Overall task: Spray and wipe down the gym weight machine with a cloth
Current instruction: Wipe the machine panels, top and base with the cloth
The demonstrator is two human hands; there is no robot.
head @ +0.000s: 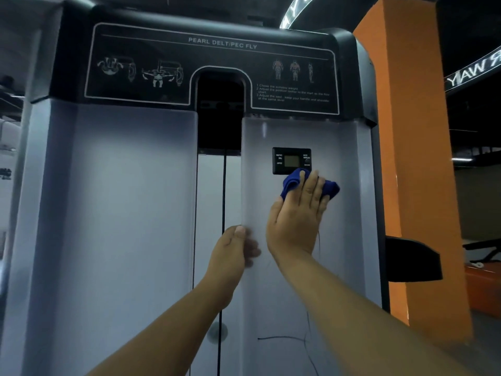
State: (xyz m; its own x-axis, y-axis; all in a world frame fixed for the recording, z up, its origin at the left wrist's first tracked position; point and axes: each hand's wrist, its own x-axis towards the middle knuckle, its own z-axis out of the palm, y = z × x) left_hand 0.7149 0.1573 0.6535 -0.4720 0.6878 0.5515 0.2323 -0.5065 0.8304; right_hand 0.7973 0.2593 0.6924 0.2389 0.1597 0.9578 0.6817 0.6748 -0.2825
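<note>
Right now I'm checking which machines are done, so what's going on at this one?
A person is wiping the pec fly machine's pale right panel. The right hand presses a blue cloth flat against the panel, just below the small black display, the cloth overlapping its lower edge. The left hand holds the panel's inner edge beside the cable. No spray bottle is in view.

blue cloth (291, 183) | bunched, pressed flat on weight machine (135, 213) | pale panel, seemingly translucent, just below its display
</note>
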